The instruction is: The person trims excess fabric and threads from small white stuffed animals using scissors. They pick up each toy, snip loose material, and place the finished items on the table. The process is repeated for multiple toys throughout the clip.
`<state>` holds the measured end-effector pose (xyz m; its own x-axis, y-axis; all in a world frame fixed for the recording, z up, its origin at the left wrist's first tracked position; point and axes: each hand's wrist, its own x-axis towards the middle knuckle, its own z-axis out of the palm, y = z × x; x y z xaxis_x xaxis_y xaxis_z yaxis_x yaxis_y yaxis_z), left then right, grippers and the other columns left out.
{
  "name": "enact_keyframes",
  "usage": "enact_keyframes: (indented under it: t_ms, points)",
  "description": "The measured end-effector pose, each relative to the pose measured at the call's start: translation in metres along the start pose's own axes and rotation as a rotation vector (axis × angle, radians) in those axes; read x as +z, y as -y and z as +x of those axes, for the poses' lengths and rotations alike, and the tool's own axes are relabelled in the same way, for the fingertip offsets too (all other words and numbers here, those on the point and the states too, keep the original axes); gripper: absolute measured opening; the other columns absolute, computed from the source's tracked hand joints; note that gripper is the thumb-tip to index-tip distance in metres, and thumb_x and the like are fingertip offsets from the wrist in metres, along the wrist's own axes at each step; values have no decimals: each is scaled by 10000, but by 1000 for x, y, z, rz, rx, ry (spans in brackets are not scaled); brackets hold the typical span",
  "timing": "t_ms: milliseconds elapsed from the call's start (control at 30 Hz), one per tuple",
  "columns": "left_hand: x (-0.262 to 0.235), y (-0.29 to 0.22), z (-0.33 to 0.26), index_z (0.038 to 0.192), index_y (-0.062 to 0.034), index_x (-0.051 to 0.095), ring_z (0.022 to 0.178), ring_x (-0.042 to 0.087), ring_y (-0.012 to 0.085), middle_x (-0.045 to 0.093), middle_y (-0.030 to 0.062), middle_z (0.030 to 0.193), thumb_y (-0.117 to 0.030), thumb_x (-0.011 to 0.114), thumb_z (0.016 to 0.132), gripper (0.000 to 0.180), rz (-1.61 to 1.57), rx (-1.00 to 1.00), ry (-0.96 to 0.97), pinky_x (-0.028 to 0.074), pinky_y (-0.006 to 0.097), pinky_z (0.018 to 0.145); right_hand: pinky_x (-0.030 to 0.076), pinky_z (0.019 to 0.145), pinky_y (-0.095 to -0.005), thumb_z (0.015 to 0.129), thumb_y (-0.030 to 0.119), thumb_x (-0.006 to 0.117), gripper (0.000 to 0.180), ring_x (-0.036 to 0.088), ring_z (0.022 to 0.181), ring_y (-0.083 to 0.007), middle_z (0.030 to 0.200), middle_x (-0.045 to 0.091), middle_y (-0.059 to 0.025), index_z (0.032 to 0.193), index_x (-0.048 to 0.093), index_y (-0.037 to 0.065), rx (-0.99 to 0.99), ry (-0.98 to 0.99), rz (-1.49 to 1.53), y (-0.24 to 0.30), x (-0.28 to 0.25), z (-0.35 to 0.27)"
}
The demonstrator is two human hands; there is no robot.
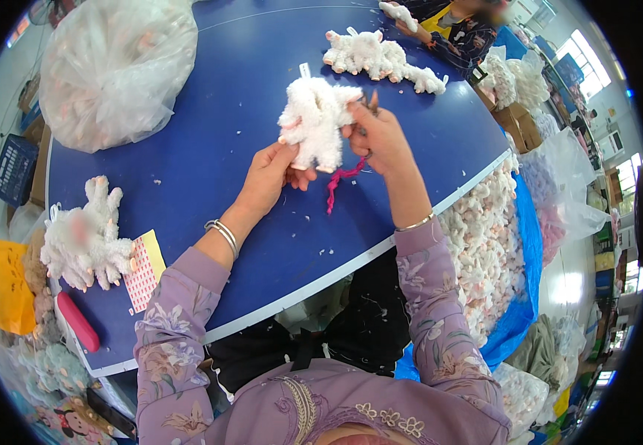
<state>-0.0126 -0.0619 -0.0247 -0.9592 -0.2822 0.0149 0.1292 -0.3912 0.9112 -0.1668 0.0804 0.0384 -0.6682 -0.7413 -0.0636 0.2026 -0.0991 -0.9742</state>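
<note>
A small white fluffy plush toy [312,122] with a white loop tag on top is held above the blue table. My left hand [273,167] is closed on its lower left side, thumb in front. At its right, my right hand [381,133] pinches the toy's limb and also holds small dark scissors [373,102], mostly hidden by the fingers. A twisted magenta cord [340,180] hangs below that hand onto the table. More white plush toys [87,233] are heaped at the left, near my left forearm, and another row of plush toys [381,58] lies at the far right.
A large clear bag [117,70] stands far left. A sheet of red stickers [143,273] and a pink case [78,322] lie near left. Right of the table, a blue sack [533,245] holds many plush pieces. A co-worker's hand [408,26] holds a white piece.
</note>
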Motion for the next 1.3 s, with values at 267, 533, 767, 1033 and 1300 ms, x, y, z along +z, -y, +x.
enact_keyframes:
  t_ms: [267, 533, 767, 1033, 1300]
  points:
    - [2, 0, 4, 836, -71, 572, 580, 537, 105, 628, 65, 735, -268, 419, 986, 290, 64, 12, 15, 444, 226, 562, 238, 344, -209, 950, 453, 459, 473, 283, 374, -56, 870, 636, -13, 1061, 561, 4, -824, 106, 674, 104, -113, -50]
    - [8, -1, 1, 833, -68, 587, 591, 542, 64, 633, 23, 746, -198, 471, 976, 225, 225, 20, -7, 427, 204, 560, 485, 662, -335, 861, 217, 612, 267, 645, 707, -212, 762, 664, -177, 888, 634, -48, -330, -295, -663, -56, -61, 38]
    - [4, 5, -8, 868, -28, 610, 625, 564, 83, 633, 31, 745, -172, 491, 948, 204, 389, 154, -92, 474, 230, 596, 501, 714, -392, 851, 327, 609, 334, 665, 809, -329, 846, 673, -190, 912, 648, 1, -430, -316, -1044, -58, -31, 35]
    - [22, -61, -140, 1112, -38, 557, 874, 602, 107, 635, 63, 988, -122, 571, 898, 231, 484, 212, -21, 489, 257, 744, 461, 682, -318, 900, 339, 589, 349, 610, 712, -221, 775, 647, -135, 936, 651, -3, -424, -139, -1021, -59, -37, 6]
    - [-180, -188, -274, 1387, -21, 375, 1331, 322, 393, 345, 261, 1422, -468, 708, 768, 832, 1479, 289, -1104, 280, 443, 1094, 426, 570, -332, 874, 312, 627, 329, 541, 574, -188, 633, 576, -91, 801, 606, -8, -378, -222, -1229, -57, -7, -8]
